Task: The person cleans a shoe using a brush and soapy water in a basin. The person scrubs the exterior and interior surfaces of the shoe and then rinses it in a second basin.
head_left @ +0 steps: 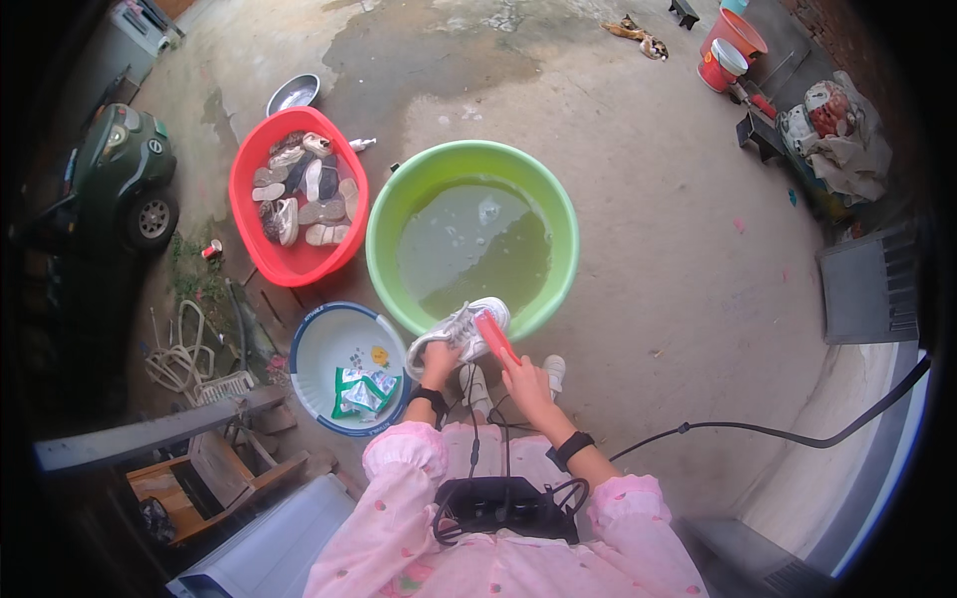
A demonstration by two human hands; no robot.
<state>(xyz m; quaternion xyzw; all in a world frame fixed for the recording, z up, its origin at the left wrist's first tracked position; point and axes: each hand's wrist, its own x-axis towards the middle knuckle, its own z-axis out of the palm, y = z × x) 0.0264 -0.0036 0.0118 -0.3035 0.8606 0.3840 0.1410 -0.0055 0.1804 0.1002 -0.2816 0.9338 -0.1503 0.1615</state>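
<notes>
White and grey, a sneaker (461, 330) is held over the near rim of a green basin (558, 214), gripped from below at its heel end by the left hand (437, 363), whose fingers are closed around it. A red brush (494, 337) is pressed against the sneaker's upper and is clasped by its handle in the right hand (525, 384), fingers wrapped tight. Murky water is seen inside the green basin. To the left and farther off, a red basin (246, 234) is filled with several more shoes (299, 189). Near the left hand, a white bowl with a blue rim (311, 344) is set on the ground, with a green and white packet (361, 391) lying in it. Beyond the red basin a metal bowl (292, 94) is seen. Concrete ground (658, 219) is spread beneath everything.
</notes>
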